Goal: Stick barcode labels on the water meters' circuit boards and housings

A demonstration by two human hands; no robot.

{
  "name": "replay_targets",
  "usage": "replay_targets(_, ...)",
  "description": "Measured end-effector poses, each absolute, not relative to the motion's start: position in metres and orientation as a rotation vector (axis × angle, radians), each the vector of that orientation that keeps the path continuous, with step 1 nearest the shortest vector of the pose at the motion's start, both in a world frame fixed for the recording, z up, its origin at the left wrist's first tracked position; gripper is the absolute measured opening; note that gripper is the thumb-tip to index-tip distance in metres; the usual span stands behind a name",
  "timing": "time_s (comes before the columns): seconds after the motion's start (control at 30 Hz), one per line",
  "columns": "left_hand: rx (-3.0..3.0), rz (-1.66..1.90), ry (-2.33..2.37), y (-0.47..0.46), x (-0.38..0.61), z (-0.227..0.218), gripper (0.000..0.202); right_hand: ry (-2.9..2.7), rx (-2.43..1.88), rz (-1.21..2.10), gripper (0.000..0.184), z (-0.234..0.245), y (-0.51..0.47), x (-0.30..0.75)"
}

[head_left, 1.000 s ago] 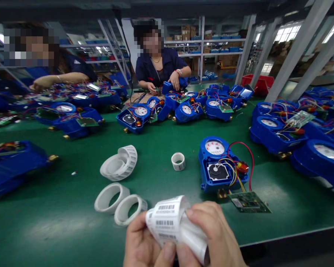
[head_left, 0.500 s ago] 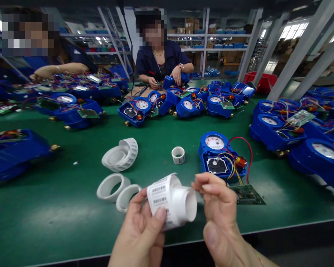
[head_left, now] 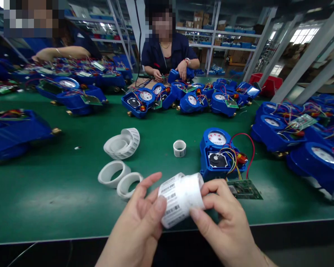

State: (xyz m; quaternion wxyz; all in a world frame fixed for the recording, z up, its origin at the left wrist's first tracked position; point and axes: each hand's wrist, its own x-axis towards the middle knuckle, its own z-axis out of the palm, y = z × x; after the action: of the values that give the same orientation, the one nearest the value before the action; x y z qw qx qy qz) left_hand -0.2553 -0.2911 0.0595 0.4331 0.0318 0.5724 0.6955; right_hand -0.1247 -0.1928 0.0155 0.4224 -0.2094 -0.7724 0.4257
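A white roll of barcode labels (head_left: 174, 202) is held between my two hands above the table's near edge. My left hand (head_left: 144, 215) grips its left side, thumb on the printed face and index finger lifted away. At the other end, my right hand (head_left: 219, 211) pinches the rim, with fingertips inside the opening and the thumb outside below. Just beyond my right hand lies an open blue water meter (head_left: 215, 148), its wires running to a green circuit board (head_left: 246, 190). Beyond my left hand rest two white rings (head_left: 114, 174) and a loosely coiled label roll (head_left: 122, 144).
A small label roll (head_left: 179, 149) stands mid-table. More blue meters (head_left: 272, 126) crowd the right side, the left and the far side of the green table (head_left: 80, 193). Two co-workers sit opposite, one with hands on a blue meter (head_left: 174, 75). Grey metal posts (head_left: 303, 66) rise at right.
My right hand has closed on the roll's right end, where it was apart and open before. The roll has turned and shifted slightly right. The whole view has shifted a little.
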Motion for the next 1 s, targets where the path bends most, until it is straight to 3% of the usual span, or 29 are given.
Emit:
replay_targets(0.1,0.166,1.775,1.555,-0.294,-0.247,0.056,0.084,-1.829,-0.636,1.273,0.012,0.014,-0.197,-0.126)
replay_targets(0.2,0.19,1.777,1.644,-0.295,-0.241,0.049,0.086,-1.747,-0.677,1.44,0.015,0.014,-0.202,-0.128)
replay_targets(0.37,0.221,1.81,1.661,-0.296,-0.242,0.039,0.08,-1.748,-0.616,1.655,0.02,0.017,-0.205,-0.125)
replay_targets(0.77,0.182,1.89,1.675,-0.292,-0.243,0.046,0.057,-1.668,-0.674,1.816,0.031,0.012,-0.201,-0.121)
replay_targets(0.9,0.204,1.893,1.658,-0.29,-0.249,0.04,0.054,-1.342,-0.652,2.091,0.023,0.009,-0.201,-0.124)
replay_targets(1.0,0.178,1.915,1.673,-0.286,-0.251,0.043,0.05,-1.216,-0.62,2.119,0.021,0.006,-0.204,-0.122)
